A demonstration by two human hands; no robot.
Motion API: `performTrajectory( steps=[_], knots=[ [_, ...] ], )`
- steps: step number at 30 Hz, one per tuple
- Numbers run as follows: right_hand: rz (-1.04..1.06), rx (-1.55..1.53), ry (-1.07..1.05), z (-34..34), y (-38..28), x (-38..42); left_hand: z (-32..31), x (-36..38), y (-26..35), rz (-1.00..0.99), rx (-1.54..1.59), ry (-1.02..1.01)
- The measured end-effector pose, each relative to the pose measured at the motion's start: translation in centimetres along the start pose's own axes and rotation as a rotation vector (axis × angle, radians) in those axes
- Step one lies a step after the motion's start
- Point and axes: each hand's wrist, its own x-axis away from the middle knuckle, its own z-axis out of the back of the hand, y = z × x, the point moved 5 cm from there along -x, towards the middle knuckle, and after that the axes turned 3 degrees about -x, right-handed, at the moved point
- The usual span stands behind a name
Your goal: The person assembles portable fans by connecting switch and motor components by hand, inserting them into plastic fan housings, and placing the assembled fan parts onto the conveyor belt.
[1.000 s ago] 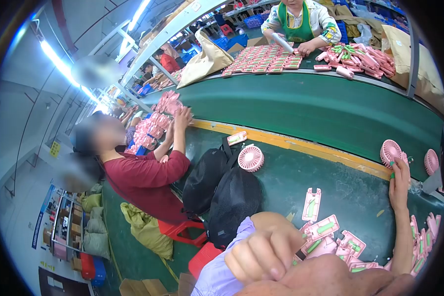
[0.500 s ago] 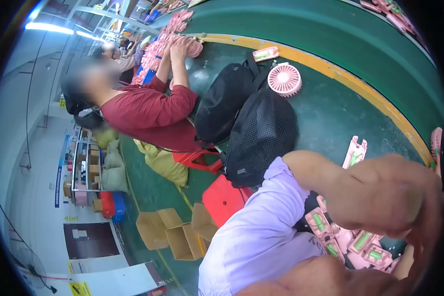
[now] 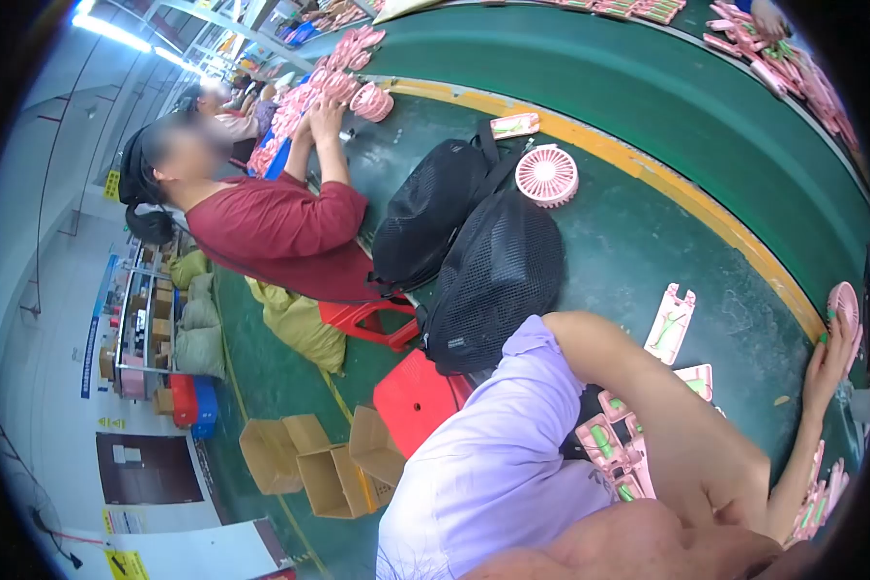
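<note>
At the far right, my right hand (image 3: 829, 362) reaches up along the edge with green-painted nails. Its fingers close round a pink handheld fan (image 3: 844, 307). My left arm comes out of a lilac sleeve and bends across the lower right. My left hand (image 3: 730, 517) is close to the camera at the bottom, and its fingers are mostly hidden. Under and beside that forearm lie several pink fan housings (image 3: 604, 440) with green parts inside. Another pink housing (image 3: 669, 326) lies on the green bench just above the arm.
Black mesh bags (image 3: 498, 275) lie on the bench (image 3: 638, 232). A round pink fan (image 3: 547, 176) and a housing (image 3: 515, 125) are beside them. A co-worker in a red top (image 3: 280, 227) handles pink parts at left. Red stools (image 3: 418, 401) and cardboard boxes (image 3: 333, 478) stand on the floor.
My left forearm and hand have come down and away from the camera, uncovering my right hand on the fan and more housings. The view has shifted slightly.
</note>
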Motion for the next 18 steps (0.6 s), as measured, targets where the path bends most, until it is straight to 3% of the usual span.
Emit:
performTrajectory(
  steps=[2, 5, 7, 10, 12, 14, 18],
  knots=[
    [-0.037, -0.034, -0.01, -0.1, 0.0, 0.2, 1.7, -0.3, 2.9, -0.044, 0.003, 0.338],
    [-0.108, -0.118, -0.019, -0.6, 0.2, 0.5, 4.9, 0.2, 3.4, -0.103, 0.172, 0.52],
    [-0.137, -0.152, -0.029, -0.5, -0.4, 0.3, 5.7, 1.5, 2.9, -0.118, 0.485, 0.615],
    [-0.155, -0.147, -0.036, -1.3, 0.3, 0.7, 6.7, 0.6, 5.5, -0.434, 0.367, 0.201],
    [-0.149, -0.159, -0.041, -0.6, 0.3, 0.7, 5.9, 0.1, 6.6, -0.517, 0.214, 0.11],
    [-0.147, -0.184, -0.046, -0.5, 0.0, 0.5, 4.9, 0.6, 6.6, -0.514, 0.096, 0.241],
    [-0.137, -0.196, -0.06, -0.5, 0.1, 0.3, 4.5, 0.5, 5.4, -0.455, 0.248, 0.231]
  ],
)
